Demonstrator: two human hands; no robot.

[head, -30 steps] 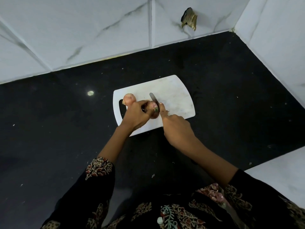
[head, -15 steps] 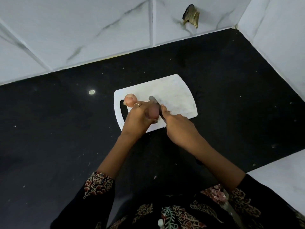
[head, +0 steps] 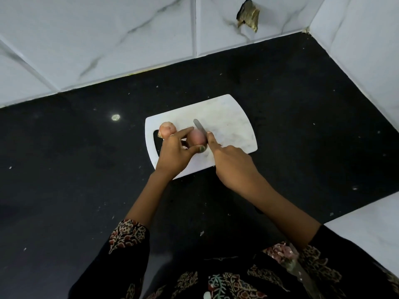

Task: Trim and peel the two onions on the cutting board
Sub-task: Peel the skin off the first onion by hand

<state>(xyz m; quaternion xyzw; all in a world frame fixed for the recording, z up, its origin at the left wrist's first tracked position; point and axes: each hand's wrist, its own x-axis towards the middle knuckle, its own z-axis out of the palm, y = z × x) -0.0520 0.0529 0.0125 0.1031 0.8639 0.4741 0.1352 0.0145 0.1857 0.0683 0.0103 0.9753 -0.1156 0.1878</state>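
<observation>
Right hand (head: pixel 232 162), nearest the body: fingers curled round the knife handle, which is hidden under the hand, with the forefinger stretched along the back of the knife (head: pixel 199 127). The blade stands at the right end of the held onion (head: pixel 198 138), tip pointing away.

Left hand (head: pixel 174 152): grips that onion between thumb below and forefinger above, over the cutting board (head: pixel 233 134). Whether the onion rests on the board or is lifted, cannot tell.

Risks, as judged:
- Left thumb tip lies just beside the blade; if the knife slips on the smooth skin it could nick the thumb.
- The onion is round and pinched at few points; a hard push could roll or squirt it out of the grip.
- A cut too deep wastes flesh; too shallow leaves the end on.

Second onion (head: pixel 167 128): beyond the left hand, near the board's handle slot, skin on, untrimmed. Loose, it could get knocked off.

Farther: black counter (head: pixel 302 104), white tiled wall (head: pixel 108 39).
</observation>
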